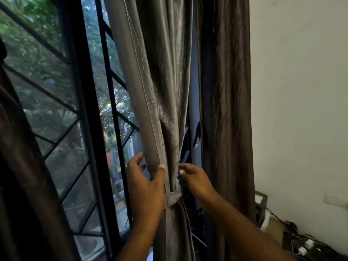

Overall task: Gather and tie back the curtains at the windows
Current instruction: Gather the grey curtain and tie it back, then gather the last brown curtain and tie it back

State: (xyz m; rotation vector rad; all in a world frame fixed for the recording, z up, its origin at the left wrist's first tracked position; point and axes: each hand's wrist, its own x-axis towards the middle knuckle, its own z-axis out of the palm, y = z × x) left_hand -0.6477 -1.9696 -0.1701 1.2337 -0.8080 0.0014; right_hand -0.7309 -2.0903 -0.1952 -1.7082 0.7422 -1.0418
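Note:
A grey-brown curtain (160,87) hangs gathered in the middle of the head view, cinched by a fabric tie band (173,199) low down. My left hand (146,185) wraps the gathered folds from the left just above the band, thumb pressed on the front. My right hand (194,178) reaches in from the right, fingertips pinching the curtain's right edge at the same height. A second, darker brown curtain (226,110) hangs loose to the right, against the wall.
The window (90,117) with black frame and diagonal grille bars fills the left, trees outside. Another dark curtain (22,185) covers the lower left corner. A white wall (301,91) stands on the right, with boxes, cables and plugs (301,247) on the floor below.

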